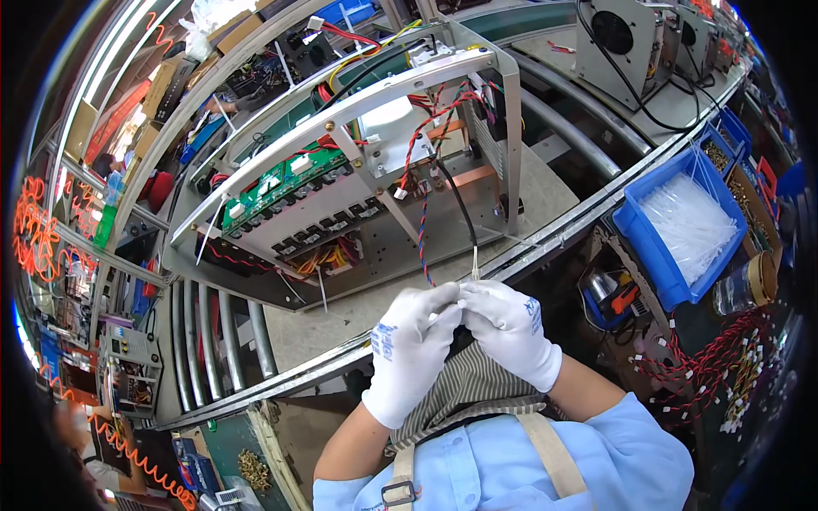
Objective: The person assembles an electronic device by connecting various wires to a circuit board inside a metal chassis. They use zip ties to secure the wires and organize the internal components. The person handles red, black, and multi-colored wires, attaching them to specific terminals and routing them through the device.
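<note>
Both my hands wear white gloves and meet in front of the chassis, fingers pinched together. A twisted red and blue wire [422, 230] runs down from inside the chassis into the fingers of my left hand [411, 345]. Beside it a black cable [463, 204] ends in pale thin leads [475, 262], which go in at the fingers of my right hand [515, 328]. The fingertips hide the wire ends. The open metal chassis [400, 217] holds a green circuit board [285, 183] and a red and white twisted wire [413, 140].
Under the chassis lies a board on a roller conveyor [226, 332] with a metal rail. At right stand a blue bin [682, 221] of white cable ties, a clear jar [741, 288] and bundled red-black wires [694, 366]. Another grey unit [618, 51] stands further along. Screws [253, 470] lie lower left.
</note>
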`<state>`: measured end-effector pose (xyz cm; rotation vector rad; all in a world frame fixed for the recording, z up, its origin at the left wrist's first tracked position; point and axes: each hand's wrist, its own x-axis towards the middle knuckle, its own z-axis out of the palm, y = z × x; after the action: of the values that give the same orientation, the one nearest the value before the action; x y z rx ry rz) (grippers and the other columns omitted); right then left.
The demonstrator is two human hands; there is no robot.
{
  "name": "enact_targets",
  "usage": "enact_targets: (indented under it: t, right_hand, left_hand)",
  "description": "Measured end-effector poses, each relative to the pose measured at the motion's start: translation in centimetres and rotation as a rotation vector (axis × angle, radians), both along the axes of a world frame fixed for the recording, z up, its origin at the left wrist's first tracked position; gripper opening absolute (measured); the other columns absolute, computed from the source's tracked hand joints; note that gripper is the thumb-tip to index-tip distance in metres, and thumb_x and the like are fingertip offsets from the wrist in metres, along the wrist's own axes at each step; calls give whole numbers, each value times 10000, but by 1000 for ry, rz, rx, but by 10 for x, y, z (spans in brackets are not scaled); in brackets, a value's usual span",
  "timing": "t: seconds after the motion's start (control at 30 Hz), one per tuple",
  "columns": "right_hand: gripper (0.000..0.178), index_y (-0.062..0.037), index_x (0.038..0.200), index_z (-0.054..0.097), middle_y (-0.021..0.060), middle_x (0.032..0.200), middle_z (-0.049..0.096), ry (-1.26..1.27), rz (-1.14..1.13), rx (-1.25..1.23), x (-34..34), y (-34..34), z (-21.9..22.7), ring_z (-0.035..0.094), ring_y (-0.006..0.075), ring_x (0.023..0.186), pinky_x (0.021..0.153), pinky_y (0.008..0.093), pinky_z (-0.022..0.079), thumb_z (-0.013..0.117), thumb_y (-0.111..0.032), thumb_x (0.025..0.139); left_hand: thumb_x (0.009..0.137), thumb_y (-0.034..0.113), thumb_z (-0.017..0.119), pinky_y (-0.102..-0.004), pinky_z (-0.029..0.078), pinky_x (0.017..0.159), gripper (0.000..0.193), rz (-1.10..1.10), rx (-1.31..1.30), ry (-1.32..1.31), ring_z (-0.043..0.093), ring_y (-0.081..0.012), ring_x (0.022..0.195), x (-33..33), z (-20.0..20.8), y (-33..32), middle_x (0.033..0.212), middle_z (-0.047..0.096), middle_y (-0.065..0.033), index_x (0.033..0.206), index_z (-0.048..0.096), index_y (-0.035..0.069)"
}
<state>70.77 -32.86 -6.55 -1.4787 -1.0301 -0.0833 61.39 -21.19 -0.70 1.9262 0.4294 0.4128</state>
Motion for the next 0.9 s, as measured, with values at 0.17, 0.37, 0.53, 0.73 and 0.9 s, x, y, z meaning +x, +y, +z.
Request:
enact_targets:
  t: [0.17,0.37,0.53,0.73,0.9]
  right_hand:
    - [204,1,1009,675,156,1023,665,154,78,-83,-1,0,5,663,279,893,787,318,524,629,20,811]
    - [307,-29,1130,670,231,1297,548,445,258,42,-4,-3,4,595,255,1139,915,305,484,590,28,838]
    - [320,-44,1099,683,260,1324,521,171,136,-33,-9,-2,2,545,338,1215,1005,367,429,668,-29,780]
    - [318,-30,1115,672,251,1326,524,128,117,-87,-15,6,-12,561,341,1200,982,331,454,680,-47,798]
    - [331,-28,1131,645,149,1271,595,147,140,9,26,-28,-26,586,236,1166,963,356,467,699,-47,805]
  left_hand:
    - [786,-67,653,-309,500,785,219,-130,375,-284,617,-220,899,-8,-4,2,917,636,-88,974,663,45]
    - [810,-77,638,-274,504,788,164,-94,200,-282,639,-172,897,-14,2,1,956,663,-92,943,651,18]
    - [802,-36,670,-324,514,806,174,-132,126,-276,655,-248,910,-16,0,-3,952,671,-124,967,652,18]
    - [817,-18,678,-277,498,752,140,-153,-99,-228,639,-177,824,-41,4,-19,880,669,-96,954,666,5]
    - [934,65,581,-230,482,732,193,142,-235,-352,615,-134,802,-57,15,13,890,655,-84,1096,610,-35]
